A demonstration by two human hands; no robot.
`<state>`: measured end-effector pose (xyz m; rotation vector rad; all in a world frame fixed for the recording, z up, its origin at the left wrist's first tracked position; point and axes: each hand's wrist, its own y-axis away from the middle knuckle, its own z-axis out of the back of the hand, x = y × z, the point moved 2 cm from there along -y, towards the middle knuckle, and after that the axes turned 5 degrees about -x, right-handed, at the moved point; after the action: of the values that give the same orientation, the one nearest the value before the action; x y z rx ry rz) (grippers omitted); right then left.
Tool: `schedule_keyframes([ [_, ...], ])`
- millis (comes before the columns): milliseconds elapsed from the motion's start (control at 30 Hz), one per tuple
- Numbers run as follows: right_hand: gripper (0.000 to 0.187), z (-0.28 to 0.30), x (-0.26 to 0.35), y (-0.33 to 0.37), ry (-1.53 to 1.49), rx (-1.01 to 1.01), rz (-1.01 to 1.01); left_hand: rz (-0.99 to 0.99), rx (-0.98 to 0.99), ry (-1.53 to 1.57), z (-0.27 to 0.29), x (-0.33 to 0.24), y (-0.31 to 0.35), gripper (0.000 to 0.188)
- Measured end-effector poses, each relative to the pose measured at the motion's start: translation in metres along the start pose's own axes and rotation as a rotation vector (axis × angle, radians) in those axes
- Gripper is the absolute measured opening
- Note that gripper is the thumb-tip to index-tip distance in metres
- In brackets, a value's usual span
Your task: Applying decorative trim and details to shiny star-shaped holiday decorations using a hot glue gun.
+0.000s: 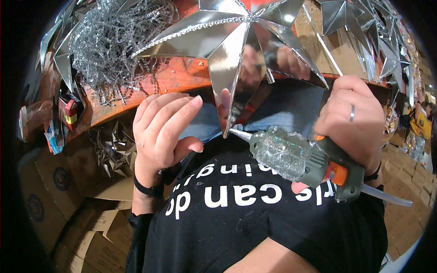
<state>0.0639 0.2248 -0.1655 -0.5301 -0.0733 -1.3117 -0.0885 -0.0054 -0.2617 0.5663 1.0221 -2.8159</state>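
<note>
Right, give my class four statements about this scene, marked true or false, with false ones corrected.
1. The right hand holds a dark green glue gun. True.
2. The left hand grips the faceted silver star. False: it is open, apart from the star.
3. Tangled glittering silver strands lie left of the star. True.
4. The glue gun's metal nozzle points away from the star. False: its tip is at or near the star's lowest point.

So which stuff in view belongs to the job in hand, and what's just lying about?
In the job:
silver star, one tip right by the nozzle
glue gun, in the right hand
clear glue stick, sticking out of the gun
silver strands, possibly

Lying about, apparently:
other silver stars
red-and-yellow box
cardboard boxes
</note>
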Motion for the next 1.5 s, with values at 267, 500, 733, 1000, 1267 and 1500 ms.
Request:
schedule_keyframes([
  [267, 0.021, -0.021, 0.003, 0.002, -0.127, -0.026, 0.09, 0.058, -0.052, 0.023, -0.006, -0.002, 0.005, 0.056],
  [500, 0.06, 0.03, 0.001, -0.01, 0.035, 0.103, 0.122, 0.205, -0.248, -0.083, 0.002, 0.005, 0.007, 0.033],
  [733, 0.042, 0.054, -0.104, 0.037, 0.512, -0.077, -0.227, 0.438, -0.033, -0.39, -0.001, 0.005, 0.015, 0.043],
  [1000, 0.056, 0.032, -0.163, 0.06, 0.375, 0.041, -0.304, 0.578, -0.073, -0.241, 0.016, 0.006, 0.036, 0.021],
  [1267, 0.075, 0.034, -0.163, 0.08, 0.484, 0.106, -0.328, 0.737, -0.554, 0.453, 0.103, 0.035, 0.003, 0.028],
  [1500, 0.08, 0.019, -0.149, 0.095, 0.553, 0.118, -0.327, 0.741, -0.614, 0.725, 0.172, 0.039, -0.062, 0.029],
])
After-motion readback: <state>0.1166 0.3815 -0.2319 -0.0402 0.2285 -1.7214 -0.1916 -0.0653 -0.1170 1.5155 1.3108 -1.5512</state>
